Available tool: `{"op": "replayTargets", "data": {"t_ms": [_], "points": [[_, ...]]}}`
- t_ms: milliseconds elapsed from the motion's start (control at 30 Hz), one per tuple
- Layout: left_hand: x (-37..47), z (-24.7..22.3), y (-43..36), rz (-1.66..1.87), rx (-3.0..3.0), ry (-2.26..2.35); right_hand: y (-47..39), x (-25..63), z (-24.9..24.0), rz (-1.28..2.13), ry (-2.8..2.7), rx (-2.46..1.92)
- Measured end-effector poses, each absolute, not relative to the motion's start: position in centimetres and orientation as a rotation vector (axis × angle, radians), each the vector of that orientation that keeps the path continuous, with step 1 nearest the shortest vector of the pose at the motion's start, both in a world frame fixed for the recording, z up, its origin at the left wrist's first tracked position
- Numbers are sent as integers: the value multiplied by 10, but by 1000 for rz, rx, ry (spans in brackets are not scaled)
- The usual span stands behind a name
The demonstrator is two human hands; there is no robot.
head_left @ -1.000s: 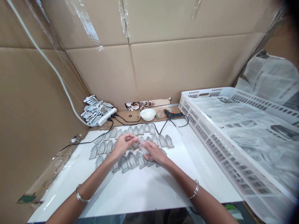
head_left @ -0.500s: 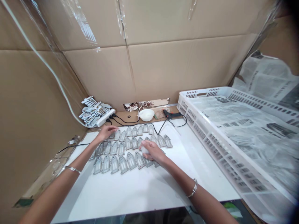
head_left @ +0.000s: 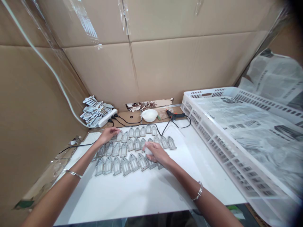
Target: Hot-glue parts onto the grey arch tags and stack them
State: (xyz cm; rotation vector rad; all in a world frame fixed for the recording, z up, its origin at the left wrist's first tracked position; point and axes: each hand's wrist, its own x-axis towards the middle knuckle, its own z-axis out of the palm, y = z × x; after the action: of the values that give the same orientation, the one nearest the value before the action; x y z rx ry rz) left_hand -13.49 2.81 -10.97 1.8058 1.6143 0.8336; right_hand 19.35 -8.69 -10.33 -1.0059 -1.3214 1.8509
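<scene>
Several grey arched pieces (head_left: 125, 166) with pale centres lie in three rows on the white tabletop (head_left: 113, 198). At the left end of the back row, my left hand (head_left: 109, 134) has its fingers pressed together at the edge of a piece; whatever it pinches is too small to make out. My right hand (head_left: 155, 152) is over the right part of the middle and front rows, its fingers curled around something whitish and translucent (head_left: 148, 150). It covers parts of the pieces below it.
A white bowl (head_left: 149, 115) and a glue gun (head_left: 175, 115) with its cable are at the back. The back left holds a power strip (head_left: 107, 118) and a heap of flat pieces (head_left: 96, 111). A newspaper-lined white crate (head_left: 213, 138) stands right.
The view has shifted slightly, moving the crate and bowl a little to the right in the picture. Both hands stay at nearly the same places over the rows.
</scene>
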Motion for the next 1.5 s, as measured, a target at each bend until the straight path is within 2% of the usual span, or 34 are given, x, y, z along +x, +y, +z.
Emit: {"op": "replayTargets", "data": {"t_ms": [1200,1500], "points": [[-139,-115,24,572,2222,1755,-86,196,-104,1865,-1281,-992],[-121,-104,-18,481,2409,1955,-87,196,-99,1838,-1249,-1008]]}}
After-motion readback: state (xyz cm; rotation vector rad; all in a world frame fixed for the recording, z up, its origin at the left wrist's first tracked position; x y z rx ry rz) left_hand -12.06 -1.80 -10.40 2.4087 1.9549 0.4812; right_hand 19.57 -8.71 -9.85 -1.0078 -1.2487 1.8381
